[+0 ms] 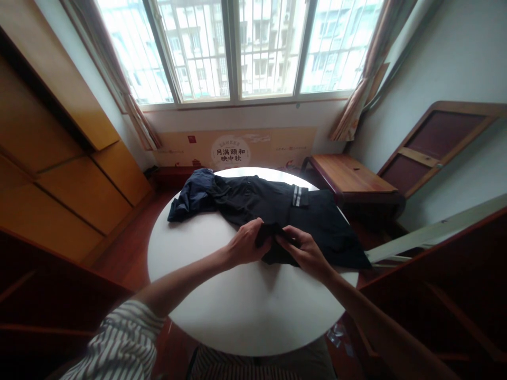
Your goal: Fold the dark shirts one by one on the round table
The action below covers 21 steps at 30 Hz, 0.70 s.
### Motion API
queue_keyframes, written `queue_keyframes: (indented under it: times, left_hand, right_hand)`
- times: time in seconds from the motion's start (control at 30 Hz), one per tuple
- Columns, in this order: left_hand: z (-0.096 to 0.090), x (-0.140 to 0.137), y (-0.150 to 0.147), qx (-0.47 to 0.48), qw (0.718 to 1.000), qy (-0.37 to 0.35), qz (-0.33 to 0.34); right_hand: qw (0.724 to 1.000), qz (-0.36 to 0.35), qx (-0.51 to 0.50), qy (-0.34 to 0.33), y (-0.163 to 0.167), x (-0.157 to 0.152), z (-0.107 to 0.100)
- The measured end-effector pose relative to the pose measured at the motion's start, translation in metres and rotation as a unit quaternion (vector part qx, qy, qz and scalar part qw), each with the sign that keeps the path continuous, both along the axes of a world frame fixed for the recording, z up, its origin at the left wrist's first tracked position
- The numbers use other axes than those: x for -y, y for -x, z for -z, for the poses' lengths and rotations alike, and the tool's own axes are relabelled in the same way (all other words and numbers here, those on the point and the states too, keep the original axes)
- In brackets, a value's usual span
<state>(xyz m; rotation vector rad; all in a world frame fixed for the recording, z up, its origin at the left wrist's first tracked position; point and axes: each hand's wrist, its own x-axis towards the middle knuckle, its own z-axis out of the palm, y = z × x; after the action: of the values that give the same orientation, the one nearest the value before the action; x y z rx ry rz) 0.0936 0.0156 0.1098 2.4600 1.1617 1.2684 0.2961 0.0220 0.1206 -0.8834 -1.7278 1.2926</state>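
Observation:
A black garment [320, 221] lies spread over the round white table [222, 306], with two light grey stripes on one narrow part; its exact kind is unclear. At its left end sits a bunched dark navy cloth [198, 187], and I cannot tell whether it is a separate piece. My left hand [249, 241] is closed on the garment's near edge, fingers partly hidden by the fabric. Close beside it, my right hand [304, 248] pinches the same raised fold between thumb and fingers. The fold stands slightly above the tabletop.
A low wooden table [352, 171] stands beyond the right side, near a leaning framed panel [439, 142]. Wooden cabinets [75, 174] line the left. Dark red furniture flanks me at both sides. A printed banner [190, 148] lies below the barred windows.

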Motion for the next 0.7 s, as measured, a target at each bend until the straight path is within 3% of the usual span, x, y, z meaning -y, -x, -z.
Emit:
queue_keyframes:
  times: [0.1, 0.23, 0.47, 0.57, 0.7]
  left_hand:
    - [-0.009, 0.004, 0.010, -0.016, 0.999, 0.027, 0.008]
    - [-0.016, 0.012, 0.023, -0.050, 0.996, 0.063, 0.049]
    - [-0.014, 0.011, 0.048, -0.106, 0.985, 0.057, -0.123]
    - [-0.028, 0.018, 0.065, -0.102, 0.981, 0.069, -0.150]
    - [-0.061, 0.038, 0.096, -0.085, 0.975, 0.076, -0.188]
  right_hand:
    - [1.000, 0.007, 0.011, -0.013, -0.007, -0.005, 0.001]
    - [0.988, 0.068, 0.055, -0.126, -0.020, -0.009, -0.006]
    - [0.947, 0.081, 0.120, -0.287, -0.043, -0.013, -0.033]
    - [0.926, 0.086, 0.147, -0.336, -0.055, -0.015, -0.040]
    - [0.909, 0.092, 0.178, -0.365, -0.075, -0.014, -0.048]
